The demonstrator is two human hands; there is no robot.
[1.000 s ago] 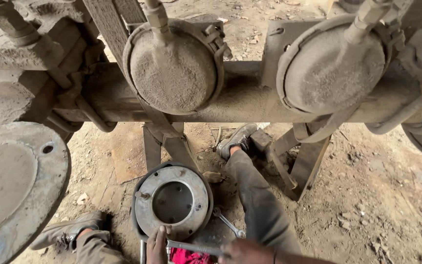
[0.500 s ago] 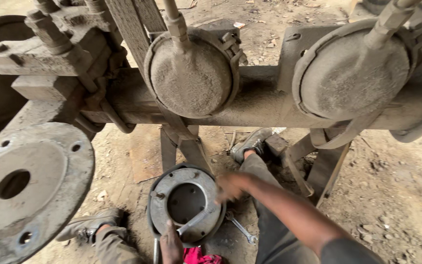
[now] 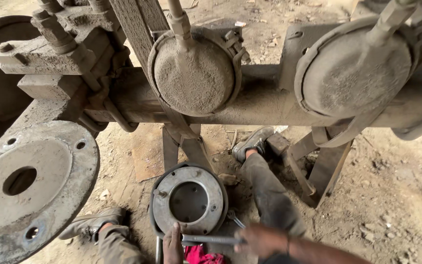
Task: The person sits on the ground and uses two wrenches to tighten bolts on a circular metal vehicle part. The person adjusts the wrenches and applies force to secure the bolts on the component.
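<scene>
both hands gripping: right hand (image 3: 260, 239) closed on metal bar (image 3: 211, 239), left hand (image 3: 173, 244) holds its other end, at ring plate (image 3: 164, 215) edge.

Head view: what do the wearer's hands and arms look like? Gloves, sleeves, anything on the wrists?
Both hands are bare, no gloves. The left hand shows only partly at the bottom edge, no sleeve in view. The right hand leads to a bare forearm with no sleeve showing; a thin dark band seems to circle its wrist, too blurred to be sure.

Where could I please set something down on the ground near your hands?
Bare dirt lies right of the right leg, beyond the stand. It is crowded where the left hand and right hand hold the metal bar beside the ring.
</scene>
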